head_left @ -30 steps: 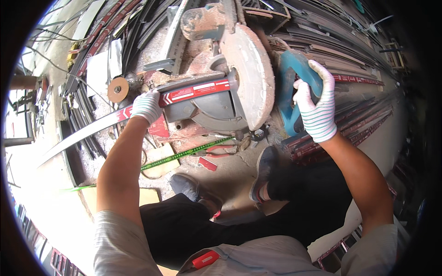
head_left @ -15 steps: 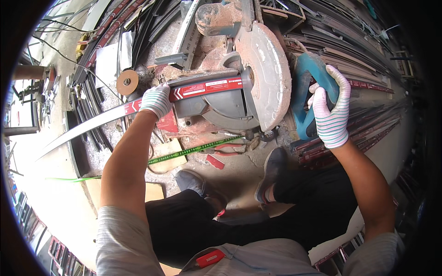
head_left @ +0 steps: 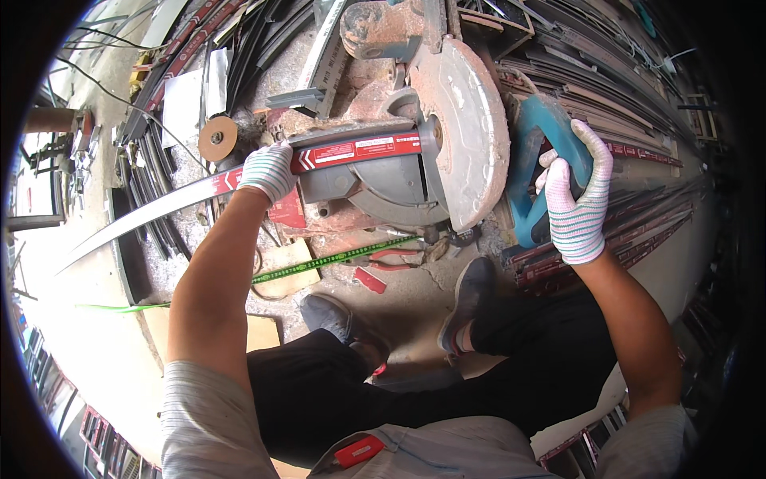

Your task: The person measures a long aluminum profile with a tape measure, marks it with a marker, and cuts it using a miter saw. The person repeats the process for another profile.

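Note:
A long profile strip point(head_left: 359, 150) with red printed film lies across the bed of a dusty mitre saw point(head_left: 391, 191). My left hand point(head_left: 270, 170), in a white striped glove, is closed over the strip left of the blade, pressing it at the fence. The strip's right end reaches the round blade guard point(head_left: 463, 128), which hides the blade. On the right, my gloved right hand point(head_left: 576, 211) is wrapped round the saw's teal loop handle point(head_left: 558, 128), fingers passing through the loop. Its trigger is hidden.
A green tape measure blade point(head_left: 343, 257), red-handled pliers point(head_left: 395, 259) and a cardboard piece point(head_left: 289, 270) lie before the saw, near my shoes point(head_left: 327, 315). A brown disc point(head_left: 217, 139) stands left of it. Stacked profiles point(head_left: 590, 68) fill the right side; a cable point(head_left: 120, 100) crosses the left.
Very little differs. The view has shifted slightly, and the handle with my right hand sits a touch lower and further right. Both hands keep their hold.

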{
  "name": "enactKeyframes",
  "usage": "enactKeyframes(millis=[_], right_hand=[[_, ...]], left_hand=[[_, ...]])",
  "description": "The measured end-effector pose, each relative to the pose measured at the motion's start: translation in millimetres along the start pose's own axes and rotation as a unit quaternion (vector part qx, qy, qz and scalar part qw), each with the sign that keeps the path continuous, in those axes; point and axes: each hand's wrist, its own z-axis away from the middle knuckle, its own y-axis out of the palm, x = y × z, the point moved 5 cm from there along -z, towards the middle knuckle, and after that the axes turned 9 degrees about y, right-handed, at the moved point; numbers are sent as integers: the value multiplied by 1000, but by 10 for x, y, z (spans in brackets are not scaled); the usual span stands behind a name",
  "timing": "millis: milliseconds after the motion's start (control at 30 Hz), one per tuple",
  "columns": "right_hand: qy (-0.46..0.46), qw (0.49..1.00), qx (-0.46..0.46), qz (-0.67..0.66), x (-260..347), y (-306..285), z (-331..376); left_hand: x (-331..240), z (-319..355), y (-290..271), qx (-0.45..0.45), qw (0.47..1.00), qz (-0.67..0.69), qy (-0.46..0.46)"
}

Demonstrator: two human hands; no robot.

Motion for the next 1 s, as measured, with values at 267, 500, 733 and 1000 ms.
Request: enactKeyframes(millis=[267,500,733,1000], right_hand=[[-4,1000,8,1,30,4,8],[4,1000,11,-4,16,20,17],[-22,1000,-2,5,-106,5,112],[-11,1000,-9,-2,-83,22,88]], left_hand=[[43,-3,54,-42,999,8,11],[4,6,-15,26,1000,3,-13],[-17,-1,-28,15,1000,10,-10],[0,-3,-6,28,999,2,-17]])
